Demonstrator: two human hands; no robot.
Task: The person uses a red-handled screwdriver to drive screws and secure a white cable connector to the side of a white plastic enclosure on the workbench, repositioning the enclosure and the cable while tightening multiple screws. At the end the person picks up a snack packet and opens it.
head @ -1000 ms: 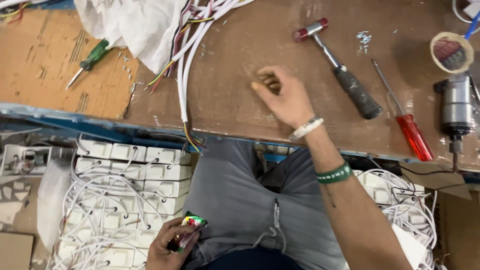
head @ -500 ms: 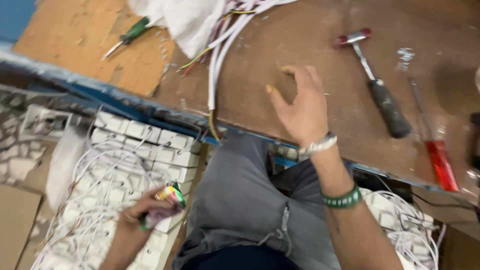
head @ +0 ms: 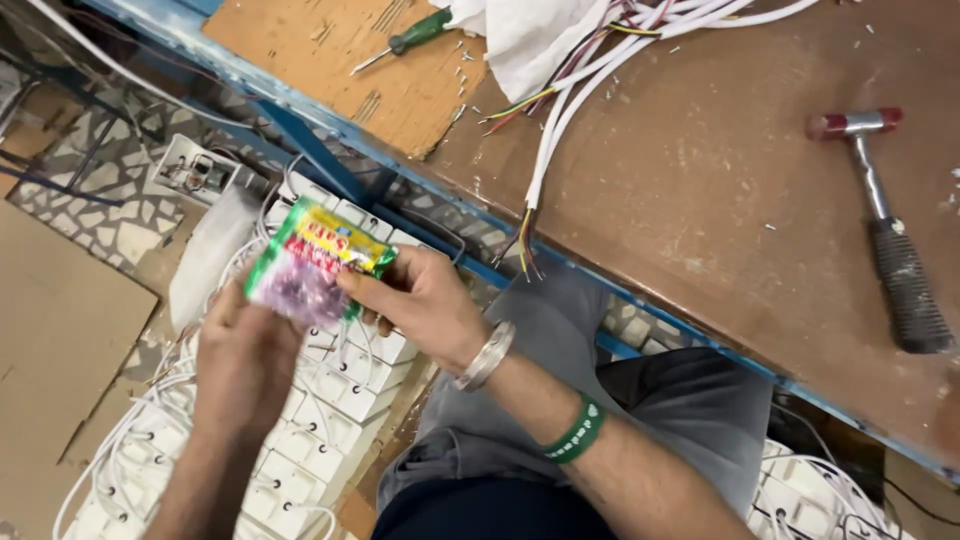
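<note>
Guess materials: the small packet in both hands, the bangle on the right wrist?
Packet: looks like glossy plastic film, crinkled, with a clear lower part showing purplish contents. Bangle: probably polished metal, silvery with bright highlights.

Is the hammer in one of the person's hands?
No. The hammer lies alone on the brown table, while the left hand and right hand both hold a small colourful packet.

On your tabletop [head: 700, 200] you have a hammer [head: 885, 220], a green-handled screwdriver [head: 405, 40] and white cables [head: 600, 60]; white switch boxes [head: 340, 390] lie below on the floor.
</note>
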